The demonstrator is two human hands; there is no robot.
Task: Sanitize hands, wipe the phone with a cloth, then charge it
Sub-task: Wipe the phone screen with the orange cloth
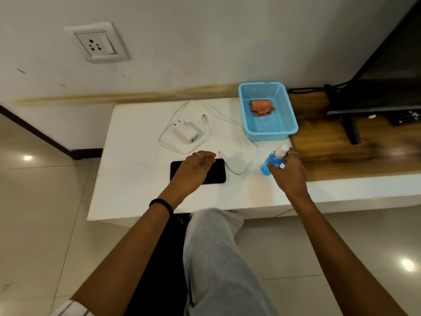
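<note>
Blue sanitizer bottle (pixel 268 164) is gripped by the right hand (pixel 288 173), right of the black phone (pixel 217 171); over the phone, the left hand (pixel 193 171) is held loosely curled.

This looks like a living room in a home. A television (pixel 387 71) on a black stand sits at the right end of a low wooden unit (pixel 341 151) along a plain wall, with a remote (pixel 406 116) beside it. A wall socket (pixel 98 43) is set above a low white table (pixel 136 179), and the floor (pixel 41 213) is glossy pale tile.
</note>
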